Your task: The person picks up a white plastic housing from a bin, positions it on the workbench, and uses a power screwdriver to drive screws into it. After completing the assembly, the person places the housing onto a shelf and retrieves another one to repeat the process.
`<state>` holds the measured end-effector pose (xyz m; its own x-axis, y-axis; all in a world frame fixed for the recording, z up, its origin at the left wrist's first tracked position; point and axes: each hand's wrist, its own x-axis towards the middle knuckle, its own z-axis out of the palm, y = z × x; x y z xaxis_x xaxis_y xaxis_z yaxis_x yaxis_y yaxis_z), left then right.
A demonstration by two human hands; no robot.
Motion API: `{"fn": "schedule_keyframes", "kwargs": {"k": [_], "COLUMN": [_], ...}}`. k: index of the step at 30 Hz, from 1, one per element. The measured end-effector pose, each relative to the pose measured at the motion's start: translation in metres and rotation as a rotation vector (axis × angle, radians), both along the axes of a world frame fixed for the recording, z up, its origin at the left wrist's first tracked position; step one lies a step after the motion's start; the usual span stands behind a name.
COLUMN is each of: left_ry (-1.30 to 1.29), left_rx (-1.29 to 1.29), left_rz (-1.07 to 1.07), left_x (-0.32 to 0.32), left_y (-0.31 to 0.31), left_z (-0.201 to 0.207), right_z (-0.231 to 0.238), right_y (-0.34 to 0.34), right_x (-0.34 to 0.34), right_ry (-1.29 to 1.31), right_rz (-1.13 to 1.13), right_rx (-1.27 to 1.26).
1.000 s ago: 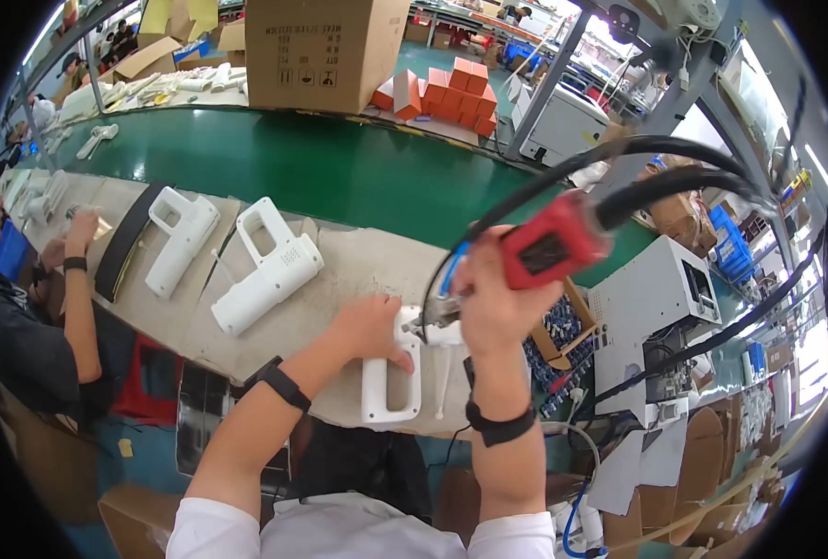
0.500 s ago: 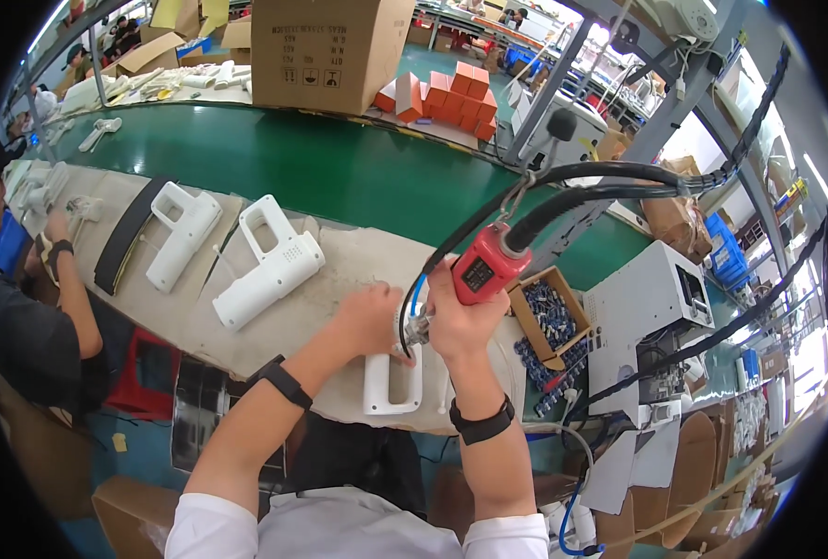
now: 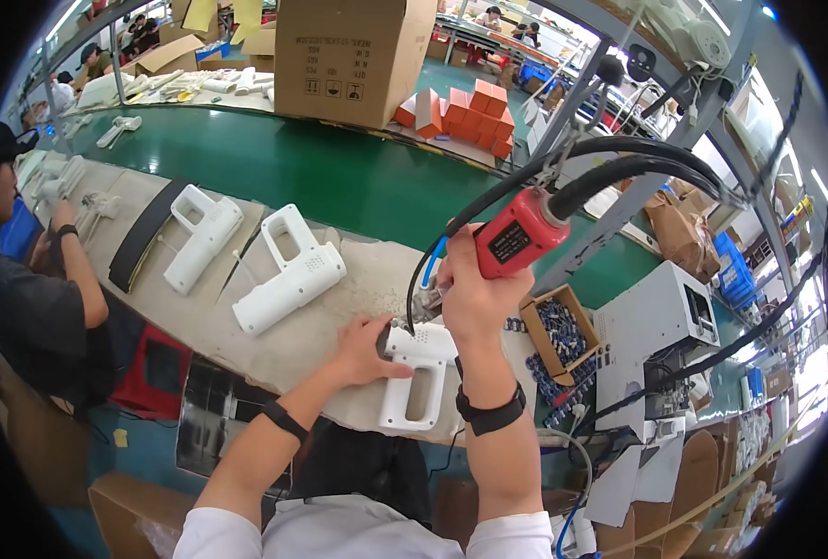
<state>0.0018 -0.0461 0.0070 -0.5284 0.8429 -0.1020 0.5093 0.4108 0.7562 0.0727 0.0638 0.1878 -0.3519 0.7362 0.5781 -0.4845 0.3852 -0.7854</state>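
Observation:
My right hand (image 3: 481,296) is wrapped round a red electric screwdriver (image 3: 523,233), with black cables leading off its top and a thin blue hose beside it. The driver's metal lower end (image 3: 426,304) points down over a white pistol-shaped housing (image 3: 423,345) with a loop handle. At the housing's left side is my left hand (image 3: 363,352), thumb by the handle and forefinger along the far edge, gripping its end. Two similar white housings, the nearer one (image 3: 288,279) and the farther one (image 3: 202,247), lie to the left on the bench.
A cardboard box of small blue-and-silver parts (image 3: 563,331) sits right of my hand, beside a white machine (image 3: 651,326). A black curved strip (image 3: 146,238) lies at left. Beyond runs a green conveyor (image 3: 228,163). A co-worker (image 3: 32,279) handles white parts at far left.
The driver and my right hand have moved slightly right and up in view. My left hand has drawn back from the driver's tip to the housing's left side, its fingers spreading.

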Motion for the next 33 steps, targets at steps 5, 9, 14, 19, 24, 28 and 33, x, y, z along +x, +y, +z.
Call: {"fn": "schedule_keyframes", "kwargs": {"k": [5, 9, 14, 19, 24, 28, 33], "left_ry": [0.014, -0.005, 0.023, 0.032, 0.065, 0.086, 0.088], "left_rx": [0.033, 0.050, 0.126, 0.119, 0.068, 0.163, 0.120], "left_rz": [-0.010, -0.027, -0.023, 0.032, 0.123, 0.050, 0.035], "left_x": [-0.003, -0.003, -0.001, 0.003, 0.009, 0.010, 0.010], "left_y": [0.001, 0.000, 0.000, 0.006, 0.006, -0.002, 0.000], "left_z": [-0.013, -0.007, -0.002, -0.004, 0.005, 0.011, 0.007], "right_z": [-0.014, -0.024, -0.047, -0.038, 0.024, -0.003, -0.035], "right_y": [0.004, 0.007, 0.006, 0.005, -0.023, -0.019, -0.018], "right_x": [-0.016, -0.025, -0.033, -0.023, 0.015, 0.011, -0.008], "right_ry": [-0.049, -0.045, -0.111, 0.048, 0.039, -0.010, -0.069], "right_rz": [0.002, 0.053, 0.011, -0.035, 0.025, 0.044, 0.056], "right_rx": [-0.034, -0.106, -0.020, 0.019, 0.050, 0.079, 0.016]}}
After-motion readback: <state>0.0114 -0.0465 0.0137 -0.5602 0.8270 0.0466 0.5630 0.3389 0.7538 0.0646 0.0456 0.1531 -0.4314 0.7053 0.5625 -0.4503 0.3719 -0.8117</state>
